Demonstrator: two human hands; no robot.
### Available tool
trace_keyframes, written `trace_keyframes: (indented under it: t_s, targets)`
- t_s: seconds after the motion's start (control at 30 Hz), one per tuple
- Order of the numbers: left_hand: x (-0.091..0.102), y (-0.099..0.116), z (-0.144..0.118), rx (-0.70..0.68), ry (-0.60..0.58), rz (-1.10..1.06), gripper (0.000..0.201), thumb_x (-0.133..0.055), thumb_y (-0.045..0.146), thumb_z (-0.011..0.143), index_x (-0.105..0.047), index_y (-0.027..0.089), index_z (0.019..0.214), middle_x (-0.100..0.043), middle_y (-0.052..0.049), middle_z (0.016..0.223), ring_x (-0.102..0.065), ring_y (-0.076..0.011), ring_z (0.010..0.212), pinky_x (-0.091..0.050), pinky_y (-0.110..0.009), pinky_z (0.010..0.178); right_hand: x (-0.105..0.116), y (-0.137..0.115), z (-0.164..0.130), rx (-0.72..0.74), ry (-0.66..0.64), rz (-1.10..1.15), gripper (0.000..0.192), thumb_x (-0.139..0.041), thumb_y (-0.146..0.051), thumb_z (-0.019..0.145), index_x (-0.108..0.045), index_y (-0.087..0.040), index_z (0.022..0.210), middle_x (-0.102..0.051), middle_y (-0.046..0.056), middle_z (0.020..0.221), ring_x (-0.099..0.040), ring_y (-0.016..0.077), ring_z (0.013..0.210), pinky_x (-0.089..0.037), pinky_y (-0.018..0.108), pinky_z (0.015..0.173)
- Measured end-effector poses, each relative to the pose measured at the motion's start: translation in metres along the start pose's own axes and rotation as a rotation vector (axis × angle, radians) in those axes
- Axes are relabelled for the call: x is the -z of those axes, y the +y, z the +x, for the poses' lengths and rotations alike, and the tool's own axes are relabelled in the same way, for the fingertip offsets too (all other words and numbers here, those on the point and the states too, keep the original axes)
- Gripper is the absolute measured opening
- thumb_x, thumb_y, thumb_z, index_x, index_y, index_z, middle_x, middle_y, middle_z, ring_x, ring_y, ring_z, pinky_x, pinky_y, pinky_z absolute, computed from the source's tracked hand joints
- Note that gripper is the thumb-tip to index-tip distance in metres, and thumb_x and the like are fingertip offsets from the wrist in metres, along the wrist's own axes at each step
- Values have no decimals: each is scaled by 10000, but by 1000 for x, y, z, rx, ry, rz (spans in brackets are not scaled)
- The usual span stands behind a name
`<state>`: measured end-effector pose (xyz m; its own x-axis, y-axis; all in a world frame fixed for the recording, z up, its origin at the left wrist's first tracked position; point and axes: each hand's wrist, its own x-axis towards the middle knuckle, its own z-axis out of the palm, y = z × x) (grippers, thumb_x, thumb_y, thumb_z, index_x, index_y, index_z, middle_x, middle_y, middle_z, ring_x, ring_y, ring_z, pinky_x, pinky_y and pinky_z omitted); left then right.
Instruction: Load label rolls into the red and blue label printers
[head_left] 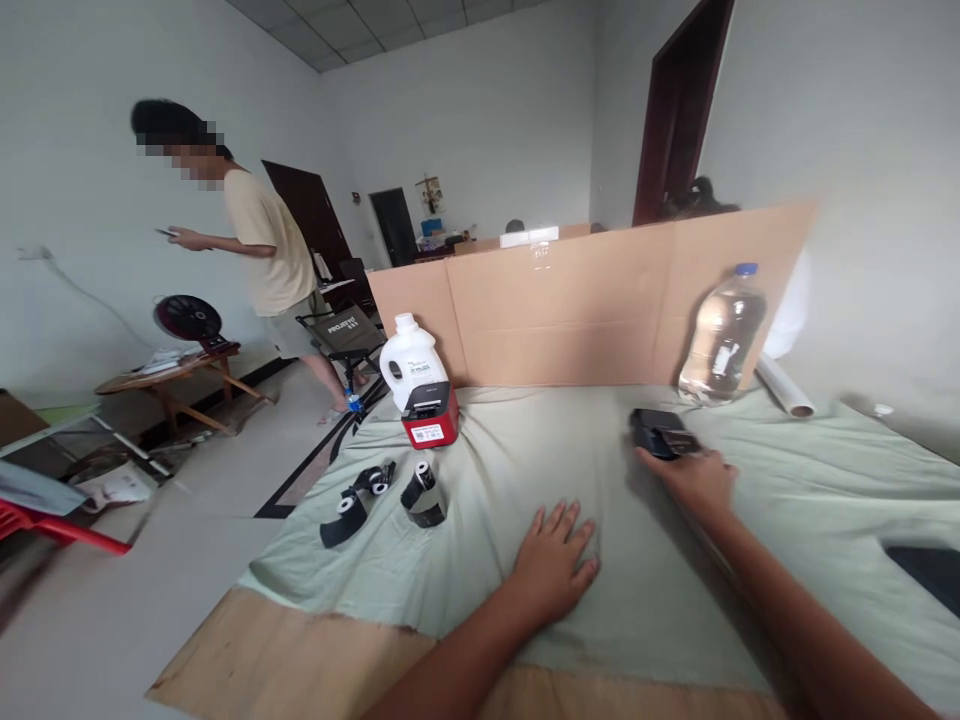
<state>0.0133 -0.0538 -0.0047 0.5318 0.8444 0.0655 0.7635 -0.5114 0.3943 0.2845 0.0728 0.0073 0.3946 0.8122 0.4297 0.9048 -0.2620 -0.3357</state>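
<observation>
My left hand (553, 562) lies flat on the pale green cloth (517, 440), its fingers spread and holding nothing. Farther forward and to the right, my right hand (697, 485) grips a small black boxy device (657, 430), thumb along its near side; motion blur hides its details. Left of my hands, a red and black receipt printer (431, 418) stands in front of a white jug (411, 358). Nearer to me lie partly unrolled black paper rolls, one (424, 497) beside another (346, 515).
A cardboard panel (555, 325) stands across the back of the table. At right are a large clear bottle (724, 335) with a blue cap, a white roll (786, 388) and a dark flat object (926, 572). A person (270, 240) stands beyond the table at left, near a folding chair (341, 330).
</observation>
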Motion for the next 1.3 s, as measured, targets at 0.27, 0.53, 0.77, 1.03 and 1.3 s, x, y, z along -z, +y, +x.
trace_keyframes:
  t_s: [0.27, 0.53, 0.77, 1.03, 1.3]
  targets:
    - [29, -35, 6, 232, 367, 15, 537, -379, 288, 1011, -402, 194, 1539, -486, -89, 1537, -409, -270, 1460, -226, -509, 1258, 26, -96, -115, 287, -72, 151, 800, -618, -701, 753, -593, -140, 1322, -718, 174, 1170, -626, 339, 1053, -345, 400, 869]
    - [30, -60, 15, 94, 271, -255, 595, -406, 129, 953, -405, 234, 1539, -480, -60, 1538, -424, -211, 1453, -274, -467, 1249, 25, -115, -141, 259, -57, 147, 851, -671, -678, 746, -556, -66, 1327, -705, 209, 1088, -611, 352, 1015, -344, 409, 878]
    - [18, -65, 20, 80, 195, -248, 652, -382, 113, 938, -305, 192, 1580, -400, -83, 1589, -372, -194, 1484, -222, -469, 1265, 10, -108, -146, 214, -32, 142, 993, -660, -732, 727, -470, -21, 1393, -639, 226, 1115, -549, 368, 1055, -346, 425, 885]
    - [10, -58, 22, 199, 183, -106, 668, -406, 86, 896, -370, 190, 1555, -390, -57, 1598, -306, -220, 1515, -190, -451, 1269, 5, -100, -145, 223, -69, 259, 955, -629, -768, 722, -490, -65, 1352, -635, 205, 1173, -544, 362, 1080, -337, 417, 876]
    - [11, -57, 23, 212, 209, -82, 703, -422, 59, 864, -381, 198, 1552, -425, -73, 1581, -355, -221, 1492, -229, -446, 1257, 7, -100, -144, 218, -93, 318, 894, -648, -735, 717, -499, -112, 1341, -635, 193, 1166, -539, 368, 1084, -325, 415, 875]
